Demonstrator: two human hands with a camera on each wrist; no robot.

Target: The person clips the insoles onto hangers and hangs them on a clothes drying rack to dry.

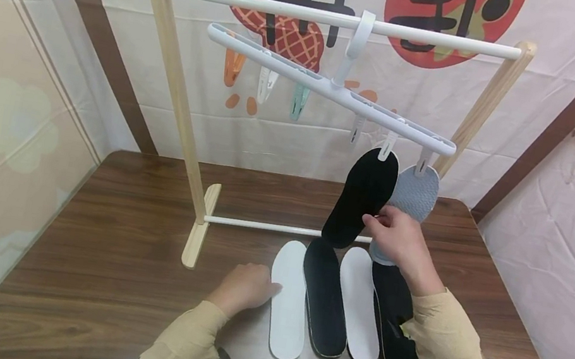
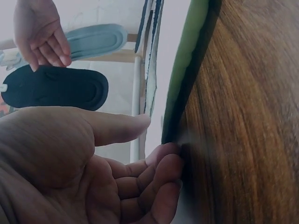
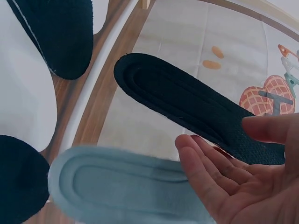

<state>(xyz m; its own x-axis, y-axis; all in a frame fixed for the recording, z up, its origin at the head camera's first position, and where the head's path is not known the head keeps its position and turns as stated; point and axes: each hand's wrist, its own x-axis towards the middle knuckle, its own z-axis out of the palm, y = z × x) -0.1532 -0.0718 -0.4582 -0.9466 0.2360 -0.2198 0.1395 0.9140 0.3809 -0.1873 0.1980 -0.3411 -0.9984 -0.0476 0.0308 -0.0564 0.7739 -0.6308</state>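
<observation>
My left hand (image 1: 247, 288) is at the left edge of a white insole (image 1: 288, 314) on the table, its thumb over the top face and its curled fingertips at the rim. A black insole (image 1: 358, 198) hangs from a white clip (image 1: 387, 146). Beside its right edge is my right hand (image 1: 399, 236), thumb and fingers parted, not closed on the insole in the right wrist view. A grey insole (image 1: 415, 192) hangs behind that hand from another clip (image 1: 423, 162). Both clips belong to a white hanger (image 1: 332, 90), which tilts down to the right.
Next to the white insole lie a black insole (image 1: 325, 298), a second white insole (image 1: 360, 308) and another black one (image 1: 395, 327). The hanger hooks over the white rod (image 1: 261, 3) of a wooden rack (image 1: 178, 96). Orange (image 1: 233, 67), white (image 1: 266, 85) and green clips (image 1: 298, 101) hang at left.
</observation>
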